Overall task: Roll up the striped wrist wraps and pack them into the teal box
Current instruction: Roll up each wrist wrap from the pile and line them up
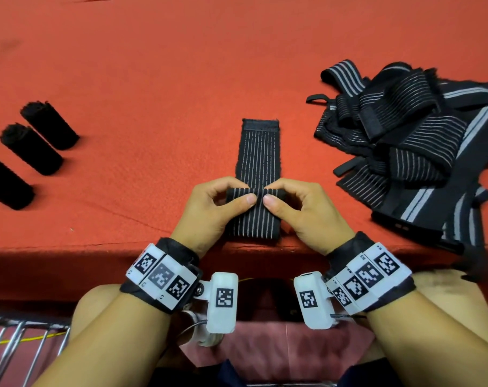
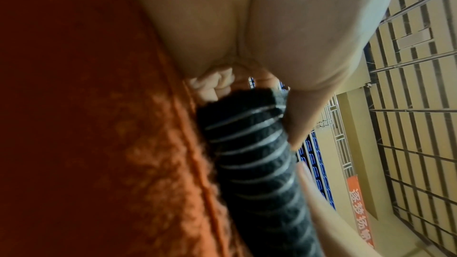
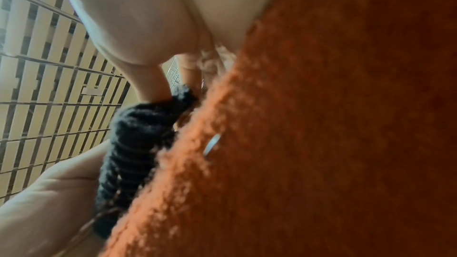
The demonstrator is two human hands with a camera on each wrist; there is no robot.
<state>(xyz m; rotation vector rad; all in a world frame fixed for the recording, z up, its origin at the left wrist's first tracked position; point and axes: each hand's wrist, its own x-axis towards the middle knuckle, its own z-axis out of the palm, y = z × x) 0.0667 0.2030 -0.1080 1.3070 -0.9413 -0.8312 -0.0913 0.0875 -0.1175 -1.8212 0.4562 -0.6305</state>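
lying lengthwise away, wrist wrap (image 1: 260,152)

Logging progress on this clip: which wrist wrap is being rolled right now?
The wrap lying flat at the table's front centre, pinched by left hand and right hand. The rolls at left are finished; the pile lies untouched.

The table (image 1: 159,65) is covered with an orange-red cloth. On it lies one flat striped wrap (image 1: 261,152), partly rolled near the front edge. At the left lie three black rolls (image 1: 48,129), side by side. At the right lies a pile (image 1: 410,129) of loose striped wraps.
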